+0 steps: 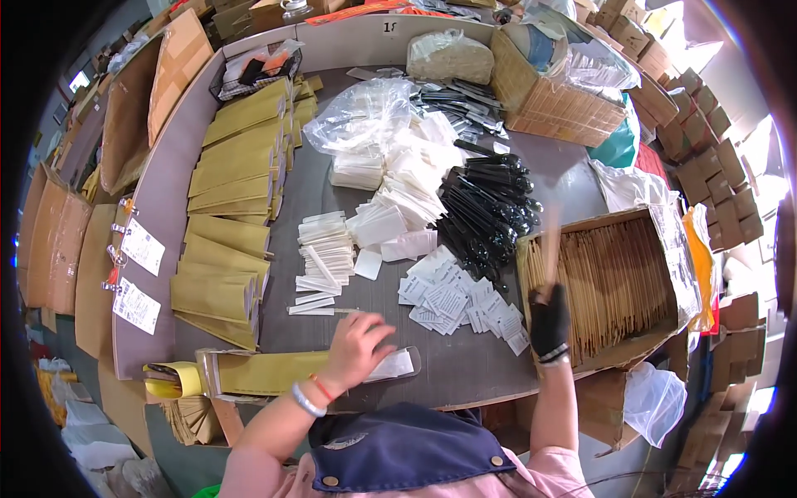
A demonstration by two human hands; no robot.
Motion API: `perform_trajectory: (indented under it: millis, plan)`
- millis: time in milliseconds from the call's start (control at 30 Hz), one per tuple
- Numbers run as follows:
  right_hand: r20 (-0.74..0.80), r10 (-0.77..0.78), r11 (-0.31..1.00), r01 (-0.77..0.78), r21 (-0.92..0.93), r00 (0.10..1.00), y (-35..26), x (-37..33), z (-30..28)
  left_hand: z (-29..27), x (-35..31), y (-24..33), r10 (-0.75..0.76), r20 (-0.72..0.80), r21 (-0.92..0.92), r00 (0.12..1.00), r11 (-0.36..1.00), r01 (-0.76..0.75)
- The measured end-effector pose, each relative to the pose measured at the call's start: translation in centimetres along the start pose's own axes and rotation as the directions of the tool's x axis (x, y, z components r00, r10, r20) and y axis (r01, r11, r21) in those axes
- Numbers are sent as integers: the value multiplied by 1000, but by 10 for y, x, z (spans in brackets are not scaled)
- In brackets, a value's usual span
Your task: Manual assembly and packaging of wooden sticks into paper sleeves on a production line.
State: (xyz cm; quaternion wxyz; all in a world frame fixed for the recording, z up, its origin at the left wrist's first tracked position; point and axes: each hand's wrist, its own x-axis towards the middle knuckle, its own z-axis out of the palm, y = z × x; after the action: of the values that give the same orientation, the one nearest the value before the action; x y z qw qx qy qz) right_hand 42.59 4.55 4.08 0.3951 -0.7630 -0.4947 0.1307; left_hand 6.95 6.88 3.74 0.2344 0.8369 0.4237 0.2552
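My right hand (549,324), in a black fingerless-looking glove, is closed on a long flat tan strip (552,241) that points away from me and is smeared by motion. It is beside the left wall of a carton (599,365) packed with thin brown strips (614,286) on edge. My left hand (357,344), bare with loosely bent fingers apart, hovers over a long yellow paper sleeve (274,372) in a clear holder (209,375) at the table's near edge. A white slip (392,365) shows at the sleeve's right end, partly behind that hand.
Stacked yellow sleeves (232,187) line the left side. White paper packets (398,207), glossy black long-handled pieces (490,199) and printed slips (452,295) cover the middle. A filled carton (560,95) stands at the back right; a low grey partition (154,224) edges the table.
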Motion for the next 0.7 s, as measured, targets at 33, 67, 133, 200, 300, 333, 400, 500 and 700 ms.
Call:
perform_trajectory:
  millis: [33,67,133,200,300,333,400,500,700]
  plan:
    - [13,-245,942,242,-235,969,-4,7,19,7,17,-6,26,-9,8,1000,1000,-26]
    - [103,-203,964,217,-156,974,-15,16,35,15,34,-12,51,-20,16,998,999,-51]
    - [216,-174,964,211,-162,961,-33,33,61,29,66,-19,49,-14,32,999,998,-49]
    - [220,-325,909,368,-195,920,-28,48,79,38,83,-27,47,-10,54,999,997,-46]
    - [323,-293,843,403,-357,900,-32,58,86,44,90,-39,2,104,102,995,995,-13]
    - [315,-289,832,400,-385,904,-29,60,88,41,91,-37,2,122,114,993,993,-17]
    - [253,-283,845,365,-391,925,-26,60,88,37,89,-33,1,146,124,989,992,-19]
    - [109,-126,901,160,-403,986,-37,55,80,25,78,-30,1,77,155,997,988,-13]
    - [60,-49,988,39,149,997,-41,19,7,-23,-4,-3,-117,67,42,991,993,114]
